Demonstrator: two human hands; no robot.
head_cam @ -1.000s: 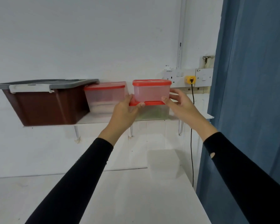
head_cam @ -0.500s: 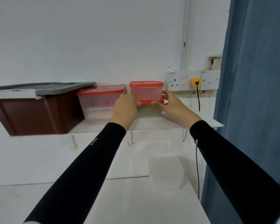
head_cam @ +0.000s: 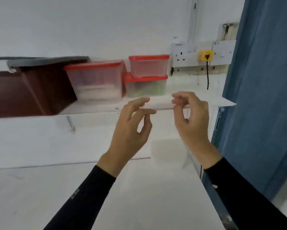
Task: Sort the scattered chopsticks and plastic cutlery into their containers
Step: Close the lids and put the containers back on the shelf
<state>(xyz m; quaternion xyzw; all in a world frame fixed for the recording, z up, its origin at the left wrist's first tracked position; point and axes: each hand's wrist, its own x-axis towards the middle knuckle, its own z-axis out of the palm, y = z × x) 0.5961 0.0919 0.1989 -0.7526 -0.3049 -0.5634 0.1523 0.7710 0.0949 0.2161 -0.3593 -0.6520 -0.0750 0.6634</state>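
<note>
Red-lidded small clear plastic tub [head_cam: 149, 66] sits stacked on a second red-lidded tub [head_cam: 145, 86], on white wall shelf [head_cam: 205, 100]. White lettering on left black sleeve [head_cam: 83, 196]: blurred, unreadable. Left hand [head_cam: 131, 128] and right hand [head_cam: 190, 120] raised before shelf edge, fingers loosely curled, gripping nothing

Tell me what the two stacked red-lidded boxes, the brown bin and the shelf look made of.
Two stacked red-lidded clear boxes: likely plastic; translucent walls, opaque matte red lids. Dark brown bin: probably moulded plastic; opaque walls, faint sheen. White shelf: a smooth painted or laminated board, perhaps; blur leaves it open.
</note>
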